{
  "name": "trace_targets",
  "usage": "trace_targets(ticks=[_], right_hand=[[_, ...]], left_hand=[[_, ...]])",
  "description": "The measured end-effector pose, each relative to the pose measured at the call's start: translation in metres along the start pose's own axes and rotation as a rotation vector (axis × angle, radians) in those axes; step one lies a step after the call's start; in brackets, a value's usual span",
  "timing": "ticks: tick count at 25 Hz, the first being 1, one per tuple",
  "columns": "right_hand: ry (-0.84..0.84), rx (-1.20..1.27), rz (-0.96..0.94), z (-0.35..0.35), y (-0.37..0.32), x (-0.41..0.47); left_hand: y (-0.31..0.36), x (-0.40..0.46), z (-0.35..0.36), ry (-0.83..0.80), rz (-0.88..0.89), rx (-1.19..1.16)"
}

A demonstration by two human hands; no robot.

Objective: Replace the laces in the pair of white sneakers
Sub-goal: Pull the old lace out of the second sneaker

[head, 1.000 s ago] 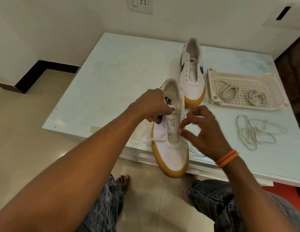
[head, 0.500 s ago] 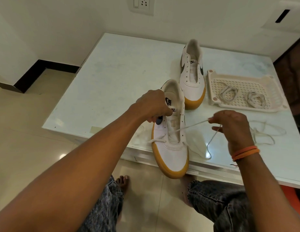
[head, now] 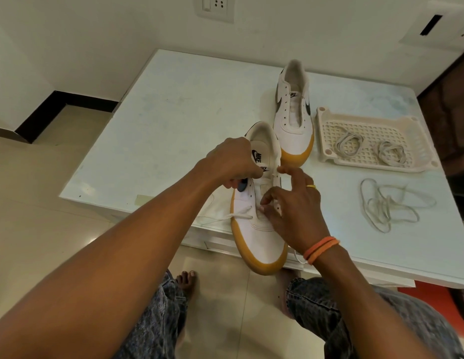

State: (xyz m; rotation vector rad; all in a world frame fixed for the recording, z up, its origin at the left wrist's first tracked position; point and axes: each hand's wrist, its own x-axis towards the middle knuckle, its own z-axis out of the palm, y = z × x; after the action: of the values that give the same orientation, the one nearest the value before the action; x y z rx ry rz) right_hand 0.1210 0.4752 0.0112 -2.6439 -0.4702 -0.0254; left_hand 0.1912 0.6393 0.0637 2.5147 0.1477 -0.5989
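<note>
1. Left hand point(head: 232, 161) fingers curl round the smooth white gum-soled sneaker point(head: 259, 203) at the glossy worktop point(head: 174, 120) edge.
2. Right hand point(head: 293, 211) pinches its flat lace point(head: 238, 216) (by the eyelets).
3. Lattice tray point(head: 326, 154) holds coiled laces point(head: 347, 143).

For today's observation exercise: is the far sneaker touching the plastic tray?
Apart. The head view shows a strip of bare table between the far sneaker and the plastic tray.

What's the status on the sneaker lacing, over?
Left hand grips near sneaker. Right hand pinching its lace at the eyelets. Far sneaker unlaced. Nothing in the way.
</note>
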Motion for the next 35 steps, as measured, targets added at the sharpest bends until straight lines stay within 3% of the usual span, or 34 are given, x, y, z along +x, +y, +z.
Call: trace_targets(ticks=[3,6,9,13,15,18,21,28,33,35], right_hand=[[0.042,0.302,0.156,-0.022,0.016,0.008],[0.197,0.601,0.388,-0.051,0.041,0.015],[0.184,0.461,0.408,-0.049,0.048,0.013],[0.079,0.217,0.051,-0.019,0.02,0.004],[0.031,0.091,-0.028,-0.005,0.007,0.001],[0.007,0.042,0.017,0.003,0.001,0.0],[-0.033,0.147,0.074,-0.001,0.004,0.002],[0.065,0.28,0.145,-0.021,0.018,0.011],[0.161,0.522,0.452,-0.038,0.043,0.014],[0.201,0.507,0.516,-0.048,0.06,0.015]], left_hand=[[-0.002,0.0,-0.001,-0.009,-0.007,-0.011],[-0.001,-0.002,-0.002,-0.017,-0.005,-0.016],[0.001,-0.004,-0.003,-0.016,-0.006,-0.01],[0.005,-0.012,0.001,0.007,-0.005,0.011],[0.007,-0.019,0.005,-0.013,-0.027,0.024],[0.01,-0.025,0.012,-0.097,-0.091,0.014],[0.012,-0.021,0.015,-0.172,-0.137,-0.043],[0.012,-0.018,0.013,-0.225,-0.184,-0.086],[0.011,-0.018,0.012,-0.27,-0.206,-0.049],[0.009,-0.019,0.01,-0.221,-0.144,0.0]])
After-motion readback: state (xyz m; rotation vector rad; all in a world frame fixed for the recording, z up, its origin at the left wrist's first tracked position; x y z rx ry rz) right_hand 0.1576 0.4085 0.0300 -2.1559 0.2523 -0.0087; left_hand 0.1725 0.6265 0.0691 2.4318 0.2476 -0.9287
